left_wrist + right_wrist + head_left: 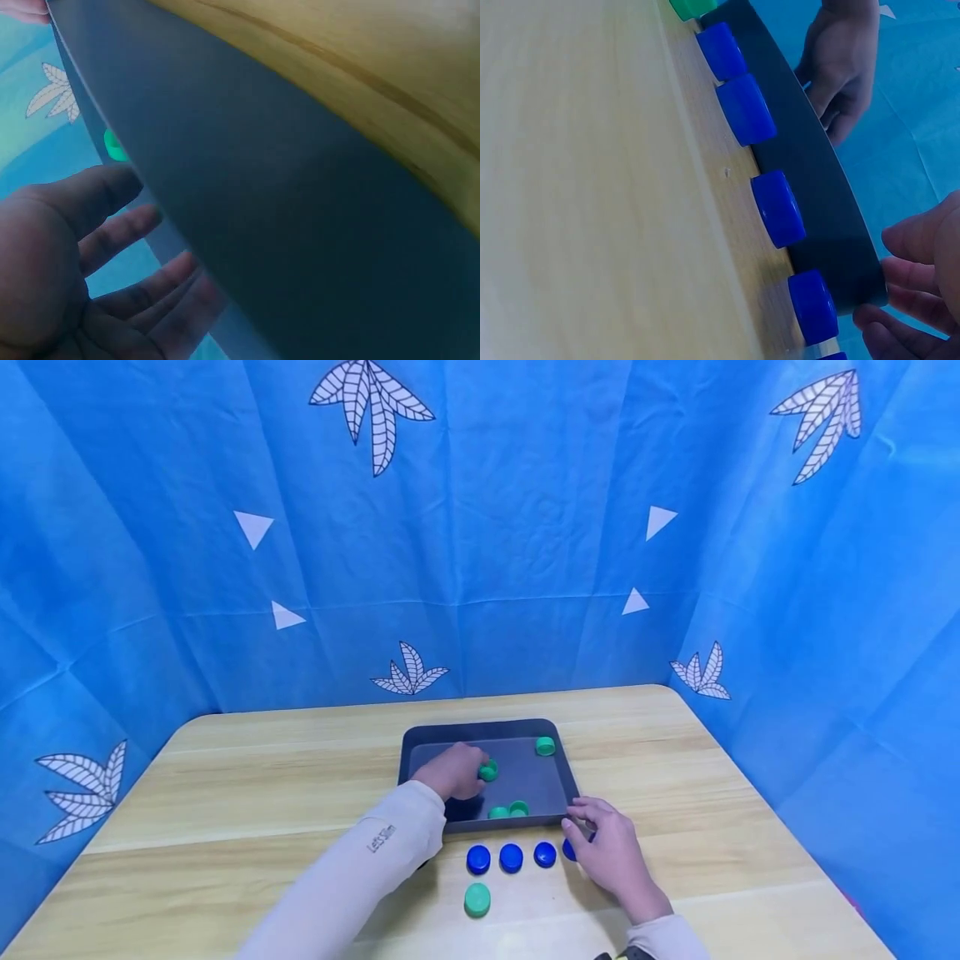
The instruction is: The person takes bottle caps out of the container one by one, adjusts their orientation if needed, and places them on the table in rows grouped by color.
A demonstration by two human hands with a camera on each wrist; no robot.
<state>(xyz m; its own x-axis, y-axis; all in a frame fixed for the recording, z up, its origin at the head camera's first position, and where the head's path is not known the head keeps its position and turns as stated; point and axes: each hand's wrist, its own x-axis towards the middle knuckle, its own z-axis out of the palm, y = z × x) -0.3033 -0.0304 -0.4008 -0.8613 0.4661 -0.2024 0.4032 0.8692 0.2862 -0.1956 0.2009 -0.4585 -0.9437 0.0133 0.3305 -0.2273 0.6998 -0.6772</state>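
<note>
The left hand (456,772) dips over the near side of a dark grey, shallow rectangular tray (528,781), its fingertips right at a hollow round green plastic cap (488,770) around the middle of the tray floor; the left wrist view shows its fingers parted from one another, but the tips sink behind the tray's wall, so I cannot tell whether they pinch the cap. The right hand (611,847) is at the tray's near right corner, fingers apart and slightly bent, the tips appearing to touch that corner. Inside the tray, another green cap (545,746) sits by the far right corner, and two more green caps (519,808) lie side by side along the near edge. Just outside that near edge, a row of round blue plastic caps (511,858) stands on the light wood-grain bench (262,777), running to the right hand, which partly covers the last of them in the head view. Nearer the bench's front edge, below the leftmost blue cap, lies a single green cap (477,900). A pale sleeve (360,868) with dark lettering covers the left forearm. Beyond the bench's far edge hangs a blue cloth (540,510) printed with white leaves and triangles.
</note>
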